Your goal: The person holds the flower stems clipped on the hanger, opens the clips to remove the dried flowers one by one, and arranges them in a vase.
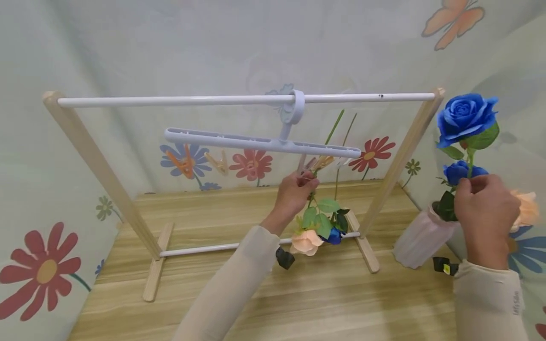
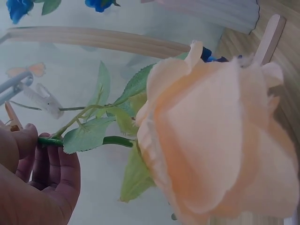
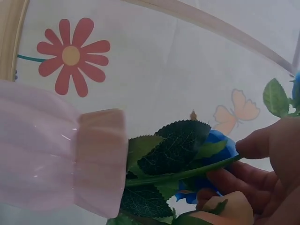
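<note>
My left hand [image 1: 294, 192] pinches the green stem of a peach rose [image 1: 306, 242] just under the light-blue clip hanger [image 1: 256, 142]. That rose hangs head down and fills much of the left wrist view, leaves [image 2: 89, 135] beside my fingers. Behind it a blue rose [image 1: 333, 236] also hangs head down, its stem at a white clip [image 2: 43, 99]. On the right, my right hand [image 1: 486, 213] grips the stem [image 3: 187, 174] of a tall blue rose [image 1: 467, 118], thumb against fingers. The stem's lower end is hidden inside the pale pink ribbed vase [image 1: 420, 241].
The hanger hooks over the white top rod [image 1: 179, 100] of a wooden stand [image 1: 106, 175]. An orange clip [image 1: 184, 163] and a pale yellow clip [image 1: 217, 163] dangle at its left. Another blue rose [image 1: 460, 171] and a peach rose [image 1: 526, 208] stand around the vase.
</note>
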`<state>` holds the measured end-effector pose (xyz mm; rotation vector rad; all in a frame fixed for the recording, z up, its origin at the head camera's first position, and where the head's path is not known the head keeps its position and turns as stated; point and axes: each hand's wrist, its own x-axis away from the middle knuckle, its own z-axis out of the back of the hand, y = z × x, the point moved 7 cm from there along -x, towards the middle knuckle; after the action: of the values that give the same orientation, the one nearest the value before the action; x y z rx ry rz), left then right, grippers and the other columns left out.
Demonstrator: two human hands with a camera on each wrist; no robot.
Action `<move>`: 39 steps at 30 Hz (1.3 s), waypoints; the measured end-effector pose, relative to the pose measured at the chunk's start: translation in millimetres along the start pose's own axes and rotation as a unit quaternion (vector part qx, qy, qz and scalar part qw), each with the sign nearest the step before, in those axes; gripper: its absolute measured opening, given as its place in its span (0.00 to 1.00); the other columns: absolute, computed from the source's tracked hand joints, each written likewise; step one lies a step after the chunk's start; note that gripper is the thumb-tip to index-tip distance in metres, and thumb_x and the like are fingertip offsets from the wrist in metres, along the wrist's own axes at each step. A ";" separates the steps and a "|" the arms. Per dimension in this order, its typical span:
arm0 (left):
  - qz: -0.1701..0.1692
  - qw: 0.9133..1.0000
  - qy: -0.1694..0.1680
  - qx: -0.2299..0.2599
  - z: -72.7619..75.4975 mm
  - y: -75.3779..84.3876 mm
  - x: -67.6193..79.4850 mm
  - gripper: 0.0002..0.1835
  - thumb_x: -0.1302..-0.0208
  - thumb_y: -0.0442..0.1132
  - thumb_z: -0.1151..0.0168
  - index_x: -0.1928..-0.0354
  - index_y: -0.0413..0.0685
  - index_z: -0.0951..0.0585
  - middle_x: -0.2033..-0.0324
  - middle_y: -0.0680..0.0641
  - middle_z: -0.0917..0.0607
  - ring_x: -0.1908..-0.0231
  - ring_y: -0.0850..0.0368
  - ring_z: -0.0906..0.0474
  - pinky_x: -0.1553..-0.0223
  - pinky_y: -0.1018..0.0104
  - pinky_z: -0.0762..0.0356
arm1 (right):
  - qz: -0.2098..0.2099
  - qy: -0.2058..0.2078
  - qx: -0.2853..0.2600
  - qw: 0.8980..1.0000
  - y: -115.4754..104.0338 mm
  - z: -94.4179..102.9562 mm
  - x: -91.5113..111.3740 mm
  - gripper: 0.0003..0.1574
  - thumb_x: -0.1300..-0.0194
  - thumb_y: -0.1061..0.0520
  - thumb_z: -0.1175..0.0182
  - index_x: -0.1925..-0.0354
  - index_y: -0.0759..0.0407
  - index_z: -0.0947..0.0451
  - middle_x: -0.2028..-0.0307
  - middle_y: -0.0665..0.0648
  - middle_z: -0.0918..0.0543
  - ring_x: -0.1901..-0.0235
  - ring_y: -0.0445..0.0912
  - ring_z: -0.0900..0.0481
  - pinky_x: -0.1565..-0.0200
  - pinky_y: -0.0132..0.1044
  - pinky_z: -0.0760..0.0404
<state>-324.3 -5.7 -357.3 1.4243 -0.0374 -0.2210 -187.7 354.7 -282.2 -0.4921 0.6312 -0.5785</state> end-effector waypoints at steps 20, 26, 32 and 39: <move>-0.006 1.000 -0.007 -0.020 4.6 -0.1 1.2 0.11 0.30 0.44 0.34 0.50 0.49 0.17 0.60 0.47 0.13 0.66 0.57 0.19 0.60 0.60 0.14 | 0.032 0.017 0.021 0.999 14.7 -10.8 20.2 0.32 0.29 0.51 0.52 0.48 0.83 0.29 0.37 0.83 0.32 0.30 0.73 0.47 0.29 0.70 0.57; -0.009 1.000 -0.009 -0.015 5.3 0.3 1.1 0.12 0.30 0.44 0.34 0.50 0.48 0.17 0.58 0.42 0.13 0.66 0.57 0.19 0.62 0.63 0.15 | -0.002 -0.051 -0.013 0.999 5.7 2.5 27.5 0.51 0.32 0.50 0.40 0.21 0.62 0.52 0.25 0.81 0.53 0.26 0.76 0.60 0.32 0.77 0.60; -0.007 1.000 -0.015 -0.017 4.9 0.7 1.3 0.13 0.30 0.44 0.34 0.48 0.48 0.17 0.58 0.44 0.13 0.65 0.57 0.18 0.60 0.62 0.14 | -0.021 0.014 -0.019 0.999 3.5 13.9 24.1 0.43 0.32 0.47 0.44 0.28 0.69 0.40 0.32 0.81 0.37 0.28 0.73 0.48 0.32 0.73 0.52; 0.000 1.000 -0.020 -0.009 2.6 0.5 1.6 0.13 0.30 0.44 0.34 0.48 0.48 0.17 0.58 0.45 0.13 0.64 0.55 0.16 0.56 0.57 0.12 | -0.020 0.074 -0.034 0.996 -2.2 26.5 21.8 0.36 0.32 0.48 0.45 0.35 0.72 0.33 0.38 0.79 0.27 0.34 0.73 0.35 0.30 0.68 0.44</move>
<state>-323.0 -8.4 -356.6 1.4027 -0.0672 -0.2489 -156.4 345.8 -271.0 -0.5301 0.7859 -0.6366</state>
